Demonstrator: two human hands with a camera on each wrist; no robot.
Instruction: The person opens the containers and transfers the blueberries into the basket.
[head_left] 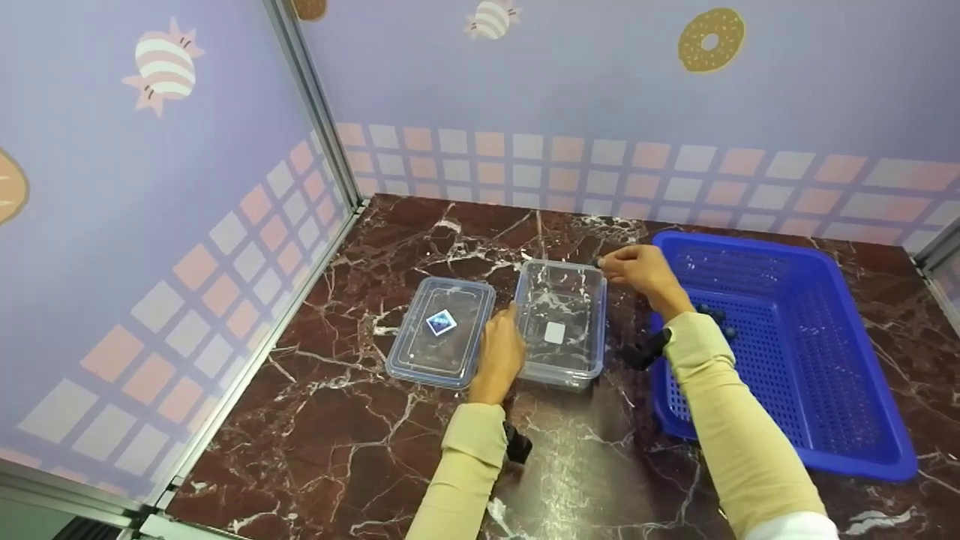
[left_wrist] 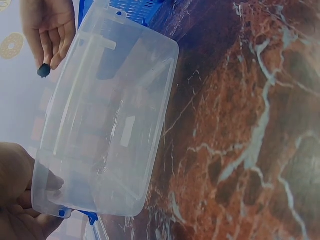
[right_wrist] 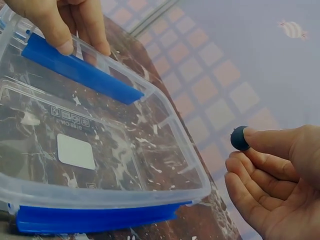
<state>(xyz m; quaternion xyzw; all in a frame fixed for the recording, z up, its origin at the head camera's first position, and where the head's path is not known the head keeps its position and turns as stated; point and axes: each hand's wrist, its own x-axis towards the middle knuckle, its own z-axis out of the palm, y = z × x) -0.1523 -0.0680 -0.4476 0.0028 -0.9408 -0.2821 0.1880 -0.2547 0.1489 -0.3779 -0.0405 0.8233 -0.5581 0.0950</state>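
Observation:
My left hand (head_left: 501, 349) grips the left side wall of a clear plastic food container (head_left: 559, 373), with the thumb and fingers on either side of its rim. The container stands lidless on the table, with blue clips on its long sides and a white label at the bottom; no berry shows inside. Beyond its far right corner, my right hand (head_left: 641, 271) pinches a dark blue, round blueberry (right_wrist: 240, 138) between thumb and fingertips, apart from the rim. Left of the container lies its clear lid (head_left: 439, 356), bearing a blue diamond sticker.
A blue perforated plastic basket (head_left: 862, 360) stands at the right, with several dark blueberries (head_left: 720, 315) by its left side, partly hidden by my right forearm. The dark red marbled table (head_left: 322, 420) meets patterned wall panels (head_left: 525, 82) at the back and left.

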